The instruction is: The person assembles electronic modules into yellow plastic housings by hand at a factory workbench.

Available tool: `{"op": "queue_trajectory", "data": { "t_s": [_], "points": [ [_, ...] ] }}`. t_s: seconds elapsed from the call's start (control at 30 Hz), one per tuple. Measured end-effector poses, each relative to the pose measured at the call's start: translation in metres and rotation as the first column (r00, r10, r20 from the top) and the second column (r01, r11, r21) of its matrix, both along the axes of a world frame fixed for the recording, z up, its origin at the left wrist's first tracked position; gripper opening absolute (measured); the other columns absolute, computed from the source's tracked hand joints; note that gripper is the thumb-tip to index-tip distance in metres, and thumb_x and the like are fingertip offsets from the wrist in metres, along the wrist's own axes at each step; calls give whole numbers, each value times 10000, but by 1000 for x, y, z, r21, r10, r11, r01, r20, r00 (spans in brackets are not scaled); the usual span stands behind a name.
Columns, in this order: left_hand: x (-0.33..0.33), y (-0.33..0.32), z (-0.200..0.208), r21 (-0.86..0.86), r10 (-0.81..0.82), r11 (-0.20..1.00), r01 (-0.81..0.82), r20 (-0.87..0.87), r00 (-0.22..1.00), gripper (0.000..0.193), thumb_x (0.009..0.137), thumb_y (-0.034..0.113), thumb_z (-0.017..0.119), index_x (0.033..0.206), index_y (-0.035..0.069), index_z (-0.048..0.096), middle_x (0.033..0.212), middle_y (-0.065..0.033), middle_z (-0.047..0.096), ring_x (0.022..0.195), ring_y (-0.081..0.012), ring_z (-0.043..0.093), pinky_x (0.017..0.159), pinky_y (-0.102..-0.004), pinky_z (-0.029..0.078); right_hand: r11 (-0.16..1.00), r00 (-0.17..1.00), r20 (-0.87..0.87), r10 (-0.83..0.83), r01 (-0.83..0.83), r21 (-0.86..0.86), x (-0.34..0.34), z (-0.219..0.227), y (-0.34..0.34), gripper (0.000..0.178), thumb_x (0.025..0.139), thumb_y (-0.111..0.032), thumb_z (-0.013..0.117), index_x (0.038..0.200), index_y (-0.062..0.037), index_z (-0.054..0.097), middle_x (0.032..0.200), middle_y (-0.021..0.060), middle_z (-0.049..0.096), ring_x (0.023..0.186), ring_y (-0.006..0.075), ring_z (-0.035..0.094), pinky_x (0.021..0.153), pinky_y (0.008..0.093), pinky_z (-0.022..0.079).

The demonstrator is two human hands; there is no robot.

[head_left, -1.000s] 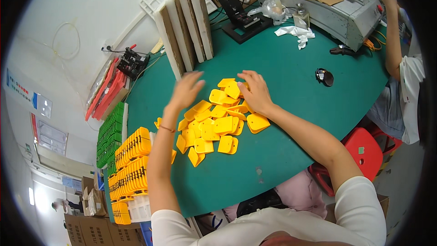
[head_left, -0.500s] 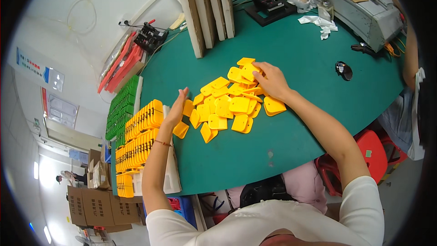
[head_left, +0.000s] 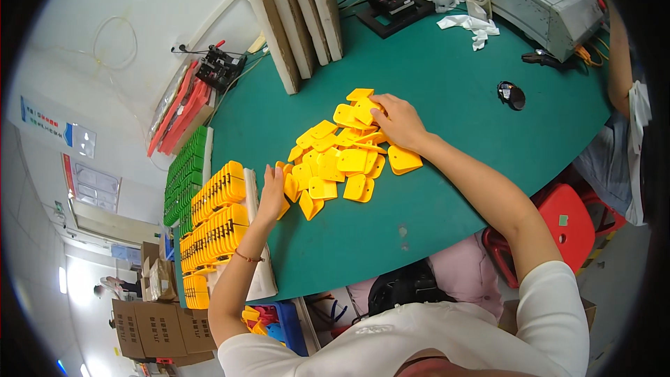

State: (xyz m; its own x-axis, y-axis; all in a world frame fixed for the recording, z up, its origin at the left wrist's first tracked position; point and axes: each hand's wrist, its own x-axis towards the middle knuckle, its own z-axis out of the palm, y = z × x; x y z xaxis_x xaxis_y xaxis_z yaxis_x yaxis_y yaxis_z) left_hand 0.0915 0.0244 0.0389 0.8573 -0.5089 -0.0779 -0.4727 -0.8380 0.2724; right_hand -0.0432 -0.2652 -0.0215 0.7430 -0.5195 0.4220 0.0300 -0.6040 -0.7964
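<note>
A loose heap of yellow plastic pieces (head_left: pixel 328 163), flat with rounded corners and a small hole, lies on the green table. My right hand (head_left: pixel 399 123) is at the heap's far right, its thumb and fingers closed on the edge of a tilted yellow plastic piece (head_left: pixel 365 109). At the heap's left side stands my left hand (head_left: pixel 271 195), fingers stretched upward and nothing held. Yellow pieces (head_left: pixel 285 204) lie right beside its palm and are partly hidden by it. Left of that forearm are rows of yellow pieces with dark clips (head_left: pixel 218 229) and rows of green ones (head_left: pixel 187 185).
Tall white boards (head_left: pixel 296 21) stand upright at the back. A black stand (head_left: pixel 391 14), white tissue (head_left: pixel 471 26) and a grey machine (head_left: pixel 537 14) are at the far right. A round black object (head_left: pixel 511 95) lies nearer. Another person's arm (head_left: pixel 619 63) shows beside a red stool (head_left: pixel 565 227).
The whole view has shifted slightly. My left hand has come nearer to me along the heap's left side, its fingers still upright. My right hand stays at the same yellow piece.
</note>
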Motion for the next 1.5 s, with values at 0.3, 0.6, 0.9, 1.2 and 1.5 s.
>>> {"op": "queue_trajectory", "data": {
  "t_s": [0.3, 0.6, 0.9, 1.2, 1.5],
  "points": [
    [-140, -144, 64, -29, -672, 664, 747, 415, 614, 649, 837, 271, 530, 1341, 9, 216, 1363, -175, 294, 1251, -364, 283, 1020, -424, 224, 968, 969, 226, -99, 146, -202, 6, -11, -3, 263, 790, -216, 526, 947, -8, 563, 938, 163, 576, 879, 329, 527, 785, 409, 423],
    [-172, -361, -28, -200, -883, 304, 931, 307, 354, 674, 683, -47, 502, 1304, -42, 238, 1284, -251, 355, 1147, -382, 400, 950, -389, 357, 968, 961, 269, -68, 129, -216, 6, -10, 6, 299, 800, -203, 544, 1002, 13, 497, 988, 158, 529, 977, 306, 461, 859, 387, 377],
    [-166, -383, -19, -219, -951, 270, 938, 89, 295, 689, 613, 90, 703, 1207, -4, 366, 1123, -163, 489, 984, -324, 517, 834, -355, 430, 976, 980, 189, -66, 103, -193, 5, -13, 3, 321, 807, -191, 537, 1043, 17, 475, 1036, 167, 510, 1000, 305, 457, 868, 378, 382],
    [-116, -270, 36, -66, -621, 455, 888, 691, 370, 310, 582, -40, 572, 870, -2, 464, 924, -147, 447, 820, -314, 536, 637, -345, 493, 961, 921, 378, -93, 183, -209, -1, 3, 14, 365, 761, -190, 545, 1080, -29, 469, 1120, 179, 477, 1065, 315, 426, 899, 387, 351],
    [-88, -100, 28, -470, -321, 611, 637, 589, 742, 391, 615, -31, 652, 957, 17, 469, 853, -86, 511, 712, -155, 552, 592, -244, 472, 946, 945, 325, 22, 85, -313, -26, 22, 42, 549, 598, -8, 488, 1141, -77, 452, 1107, 111, 483, 1116, 305, 368, 911, 422, 264]
  ]
}}
